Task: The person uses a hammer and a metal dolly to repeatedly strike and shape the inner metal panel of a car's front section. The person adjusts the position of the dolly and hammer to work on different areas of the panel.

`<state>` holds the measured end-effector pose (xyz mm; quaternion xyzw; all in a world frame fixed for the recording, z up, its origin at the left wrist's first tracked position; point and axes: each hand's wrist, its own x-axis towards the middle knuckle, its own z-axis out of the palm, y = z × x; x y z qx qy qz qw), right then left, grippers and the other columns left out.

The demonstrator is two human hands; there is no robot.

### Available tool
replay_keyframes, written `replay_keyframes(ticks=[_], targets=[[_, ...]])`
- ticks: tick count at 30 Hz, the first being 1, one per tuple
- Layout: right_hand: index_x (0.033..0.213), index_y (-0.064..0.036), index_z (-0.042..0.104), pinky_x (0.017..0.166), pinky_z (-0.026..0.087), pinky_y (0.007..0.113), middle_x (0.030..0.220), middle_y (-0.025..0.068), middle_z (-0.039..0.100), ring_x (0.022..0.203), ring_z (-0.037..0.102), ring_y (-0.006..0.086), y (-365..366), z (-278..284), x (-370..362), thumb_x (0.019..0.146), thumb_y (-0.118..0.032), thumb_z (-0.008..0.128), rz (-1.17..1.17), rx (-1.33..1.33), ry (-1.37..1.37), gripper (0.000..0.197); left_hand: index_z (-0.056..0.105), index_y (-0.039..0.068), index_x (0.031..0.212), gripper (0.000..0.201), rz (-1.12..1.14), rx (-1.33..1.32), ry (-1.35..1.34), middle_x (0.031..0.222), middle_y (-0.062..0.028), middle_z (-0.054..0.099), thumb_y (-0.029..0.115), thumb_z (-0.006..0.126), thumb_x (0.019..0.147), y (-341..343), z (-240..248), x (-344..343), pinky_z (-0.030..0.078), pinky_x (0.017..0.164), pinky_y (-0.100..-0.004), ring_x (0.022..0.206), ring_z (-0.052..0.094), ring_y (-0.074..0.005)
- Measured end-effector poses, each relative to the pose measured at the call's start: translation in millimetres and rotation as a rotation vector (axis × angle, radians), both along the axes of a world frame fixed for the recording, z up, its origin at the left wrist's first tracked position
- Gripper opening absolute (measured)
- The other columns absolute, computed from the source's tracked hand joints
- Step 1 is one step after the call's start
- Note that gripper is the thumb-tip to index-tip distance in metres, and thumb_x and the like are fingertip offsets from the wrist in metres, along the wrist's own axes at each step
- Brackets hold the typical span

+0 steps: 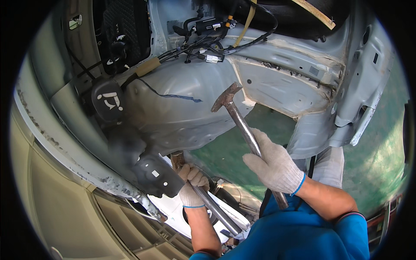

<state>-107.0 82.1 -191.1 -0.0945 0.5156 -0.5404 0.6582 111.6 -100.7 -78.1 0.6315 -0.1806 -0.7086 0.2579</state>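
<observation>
My right hand [277,164], in a pale knit work glove with a blue cuff, is wrapped round the steel handle of a hammer [242,123]. Its rusty head is raised in front of the grey wheel-arch panel [186,97], seemingly apart from it. Lower left, my left hand [193,184], gloved alike, grips a hammer-like tool with a steel handle [219,212]. That tool's brown, rusty head is by the panel's lower edge, beside a dark bracket [158,175]; the bracket partly hides it, and I cannot tell whether it touches metal.
Loose black wiring [203,47] with yellow wrapping lies over the bodywork at the back. A dark headrest-like pad [107,100] stands at left. Bare body edges jut out at right [357,125]. Below is the green floor [273,130]; a white panel [175,212] lies lower left.
</observation>
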Motion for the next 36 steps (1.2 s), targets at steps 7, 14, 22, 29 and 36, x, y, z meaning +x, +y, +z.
replay_keyframes(ticks=[7,14,22,29,36], targets=[[0.156,0.008,0.027,0.074,0.056,0.056,0.085,0.0316,0.07,0.08,0.071,0.0495,-9.7,0.9,4.5,0.099,-0.025,0.061,0.291,0.048,0.208,0.074,0.065,0.004,0.106,0.015,-0.063,0.076,-0.085,0.067,0.0077,0.038,0.019,0.062,0.105,13.8,-19.8,-4.0,0.033,0.05,-0.0241,0.053,0.033,-0.0053],[0.157,0.006,0.027,0.073,0.056,0.056,0.091,0.0312,0.071,0.08,0.071,0.0487,-16.4,8.9,5.1,0.098,-0.022,0.061,0.243,0.008,0.335,0.074,0.064,0.004,0.105,0.016,0.045,0.26,0.118,0.066,0.0087,0.031,0.019,0.058,0.108,14.6,-27.8,-5.1,0.03,0.05,-0.0246,0.052,0.028,-0.005],[0.164,0.0017,0.019,0.066,0.056,0.052,0.079,0.0287,0.068,0.072,0.07,0.0471,-21.9,27.2,24.6,0.098,-0.019,0.062,0.383,-0.039,0.264,0.082,0.064,-0.003,0.106,0.021,-0.022,0.151,-0.004,0.066,0.0076,0.035,0.015,0.052,0.109,19.7,-20.4,-5.8,0.033,0.048,-0.0241,0.05,0.032,-0.0044],[0.163,-0.0004,0.021,0.066,0.055,0.054,0.074,0.0288,0.066,0.068,0.068,0.0488,-13.4,24.6,39.5,0.099,-0.022,0.061,-0.046,-0.013,0.281,0.079,0.063,-0.002,0.107,0.019,-0.027,0.196,0.125,0.066,0.0087,0.035,0.014,0.052,0.108,22.5,-17.0,-2.9,0.031,0.048,-0.0236,0.05,0.031,-0.0036],[0.165,-0.0001,0.018,0.068,0.054,0.056,0.073,0.0297,0.066,0.071,0.069,0.0487,-8.9,22.4,48.0,0.1,-0.022,0.06,0.04,-0.019,0.216,0.081,0.063,0.005,0.104,0.01,-0.036,0.2,0.026,0.065,0.009,0.031,0.013,0.057,0.106,30.1,-15.6,-5.9,0.027,0.049,-0.0247,0.051,0.027,-0.0048]])
